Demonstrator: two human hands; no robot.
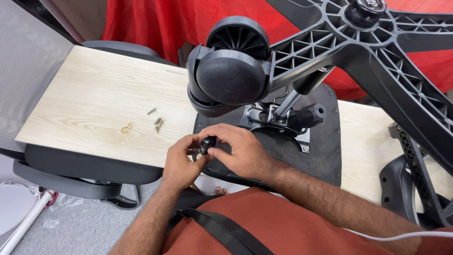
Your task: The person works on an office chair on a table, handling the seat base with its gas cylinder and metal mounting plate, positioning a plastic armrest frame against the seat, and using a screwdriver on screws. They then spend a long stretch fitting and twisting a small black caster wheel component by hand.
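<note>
Pinching one small, glossy black round knob (208, 141) together, the left hand (180, 163) and right hand (238, 150) grasp it over the pale wood-grain desk (94, 99); small screws (157, 122) lie near. A ribbed plastic chair base (377, 52) with a smooth caster (231, 71) looms just above.

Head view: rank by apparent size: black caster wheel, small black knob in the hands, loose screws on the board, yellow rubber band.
1. Black caster wheel, by far the largest, though it sits close to the camera.
2. Small black knob, held between both hands.
3. Yellow rubber band and each loose screw: look alike, not ranked.
</note>
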